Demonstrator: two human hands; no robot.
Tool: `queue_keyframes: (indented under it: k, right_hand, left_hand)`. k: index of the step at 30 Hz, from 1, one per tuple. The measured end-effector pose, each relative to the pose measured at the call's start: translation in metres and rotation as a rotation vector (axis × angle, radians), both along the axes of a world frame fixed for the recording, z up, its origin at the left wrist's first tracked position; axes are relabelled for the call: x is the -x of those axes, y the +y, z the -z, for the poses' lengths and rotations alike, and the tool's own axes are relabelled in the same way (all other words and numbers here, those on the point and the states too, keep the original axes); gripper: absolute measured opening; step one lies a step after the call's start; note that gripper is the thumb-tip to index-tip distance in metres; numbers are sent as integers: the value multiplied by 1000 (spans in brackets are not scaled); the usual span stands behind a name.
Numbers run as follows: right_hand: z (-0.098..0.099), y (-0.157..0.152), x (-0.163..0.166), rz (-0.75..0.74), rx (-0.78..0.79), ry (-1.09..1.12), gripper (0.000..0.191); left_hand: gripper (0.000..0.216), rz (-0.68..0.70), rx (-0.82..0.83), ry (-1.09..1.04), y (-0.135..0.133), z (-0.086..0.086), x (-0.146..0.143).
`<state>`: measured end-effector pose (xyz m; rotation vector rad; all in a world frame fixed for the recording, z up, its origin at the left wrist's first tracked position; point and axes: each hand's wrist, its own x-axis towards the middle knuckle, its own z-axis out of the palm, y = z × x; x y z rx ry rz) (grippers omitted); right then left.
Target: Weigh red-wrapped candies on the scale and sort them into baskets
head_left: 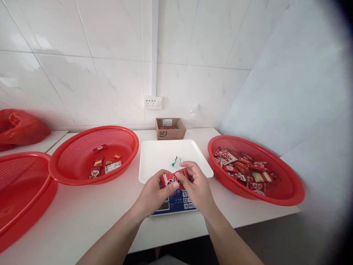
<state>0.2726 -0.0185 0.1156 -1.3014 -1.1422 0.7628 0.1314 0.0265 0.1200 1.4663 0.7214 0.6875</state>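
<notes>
Both my hands meet over the front of a scale (176, 204) and pinch a small red candy packet (171, 179) between them. My left hand (156, 193) grips its left end; my right hand (197, 186) grips its right end. A white square tray (154, 158) lies on the scale, with one white and green packet (178, 161) on it just beyond my fingers. To the right stands a red basket (286, 191) with several red packets (245, 169). Another red basket (79, 154) on the left holds several packets (106, 163).
A third red basket (19, 191) overlaps the left one at the table's left end. A small cardboard box (170, 129) stands against the tiled wall under a socket (153, 102). A red plastic bag (19, 127) lies at the far left. The table edge runs close in front.
</notes>
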Motion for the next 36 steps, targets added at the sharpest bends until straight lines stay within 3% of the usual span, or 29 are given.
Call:
queue_keyframes:
  k: [10,14,24,27,31,33,36]
  right_hand:
    - [4,-6,10,-22,-34,-115,28]
    - [5,-3,5,-15,-24,-130,27]
    - [19,12,-17,41,13,-292,20]
    - [23,17,-27,129,26,-379,20]
    - [24,20,-43,239,-21,-609,23]
    - [26,21,-51,245,-44,-742,25]
    - [29,25,-59,193,-13,-876,31]
  left_hand:
    - [24,-55,-109,45,7,3,4]
    - [28,-26,-64,64,11,7,1]
    - [37,-138,-133,110,21,15,-2]
    - [34,-159,-247,194,35,15,1]
    - [33,-142,-588,556,60,14,3]
    - [34,-164,-728,675,68,13,2]
    - [31,-167,-843,683,70,12,-2]
